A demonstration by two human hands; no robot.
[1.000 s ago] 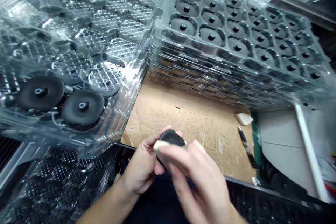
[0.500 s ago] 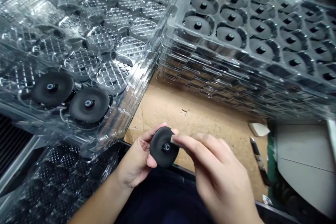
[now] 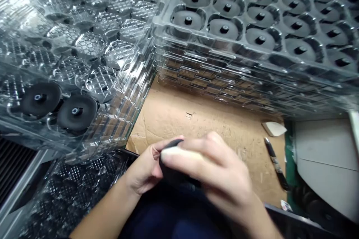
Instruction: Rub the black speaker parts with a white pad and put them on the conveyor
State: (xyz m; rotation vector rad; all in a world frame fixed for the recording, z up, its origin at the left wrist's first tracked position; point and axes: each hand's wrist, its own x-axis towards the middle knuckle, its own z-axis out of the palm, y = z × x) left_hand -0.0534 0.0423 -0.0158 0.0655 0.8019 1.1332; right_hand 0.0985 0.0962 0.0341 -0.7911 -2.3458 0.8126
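Note:
My left hand (image 3: 147, 170) grips a round black disc (image 3: 171, 173) by its edge, low in the middle of the head view. A short hub stands at the centre of similar discs nearby; on this one it is hidden. My right hand (image 3: 224, 171) reaches across the disc from the right, blurred by motion. Between its fingers a pale cream pad (image 3: 186, 153) shows, pressed at or close to the disc's face. Two more black discs, a left one (image 3: 41, 99) and a right one (image 3: 77, 112), sit in the front pockets of a clear plastic tray (image 3: 112, 117).
Stacked clear trays (image 3: 196, 46) full of black discs stand at the back right. Brown cardboard (image 3: 215, 112) covers the work surface, with a cream wedge (image 3: 274, 129) and a black marker (image 3: 276, 164) at its right. Dark plastic trays (image 3: 70, 194) lie lower left.
My right hand has swept left over the disc, covering its hub. The disc has tilted so that its face is mostly hidden. The whole view has shifted slightly.

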